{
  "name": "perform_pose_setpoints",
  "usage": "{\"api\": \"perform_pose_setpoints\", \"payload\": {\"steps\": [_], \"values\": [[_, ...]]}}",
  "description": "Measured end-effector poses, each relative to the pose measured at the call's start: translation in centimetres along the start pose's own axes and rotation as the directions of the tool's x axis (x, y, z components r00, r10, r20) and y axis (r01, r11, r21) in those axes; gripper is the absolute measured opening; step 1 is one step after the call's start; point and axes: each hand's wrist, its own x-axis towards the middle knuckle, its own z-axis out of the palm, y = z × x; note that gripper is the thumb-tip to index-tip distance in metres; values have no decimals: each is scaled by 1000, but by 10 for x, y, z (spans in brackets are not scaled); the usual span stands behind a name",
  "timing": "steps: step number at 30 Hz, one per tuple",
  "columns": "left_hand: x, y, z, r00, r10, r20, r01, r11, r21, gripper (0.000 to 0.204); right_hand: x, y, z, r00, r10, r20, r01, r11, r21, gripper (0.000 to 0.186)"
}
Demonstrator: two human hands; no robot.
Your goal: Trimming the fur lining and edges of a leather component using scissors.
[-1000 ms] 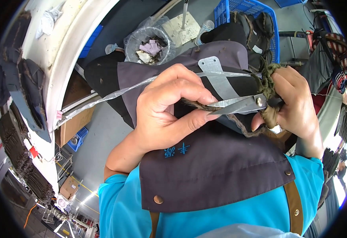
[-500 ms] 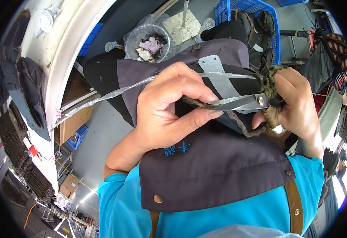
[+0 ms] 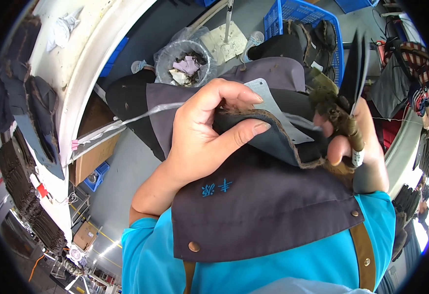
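Between the thumb and fingers of my left hand [image 3: 199,122] is the edge of a dark fabric piece [image 3: 275,144] with a fuzzy brown border, which curves down over my lap. My right hand [image 3: 369,139], somewhat blurred, grips a pair of scissors [image 3: 354,73] by handles wrapped in olive cloth. The blades point up and away from the fabric. A flat light-grey strip [image 3: 280,115] with small holes lies beyond the fabric, its lower end next to it. The right hand's fingers are partly hidden behind the wrapped handles.
A clear-lined bin [image 3: 163,66] of scraps stands ahead, beside a pole on a pale base [image 3: 224,46]. Far right, a blue crate [image 3: 339,49] holds dark fuzzy-edged pieces. More dark pieces [image 3: 38,112] lie on the white table [image 3: 72,63] at left. A clear plastic strip [image 3: 141,115] runs from there.
The scissors have swung from lying across the fabric beside my left fingers to pointing upward at the right. My left hand still pinches the fabric, almost unmoved.
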Motion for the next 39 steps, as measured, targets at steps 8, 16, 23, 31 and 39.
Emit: {"api": "perform_pose_setpoints", "payload": {"steps": [8,16,23,31,39], "values": [[-1,6,5,983,-175,-56,173,984,-31,31,12,12,53,997,74,21,-77,953,292,38],[8,21,19,980,-37,-194,72,982,176,34,19,15,44,995,102,18,-98,867,488,23],[22,96,38,697,506,509,-315,853,-416,7,1,16,2,883,129,-451,225,727,648,41],[28,84,51,674,552,490,-293,809,-509,11,-16,3,-2,861,239,-450,190,669,719,52],[20,6,14,926,-111,362,76,991,111,21,-15,18,-1,870,134,-475,262,691,674,62]]}}
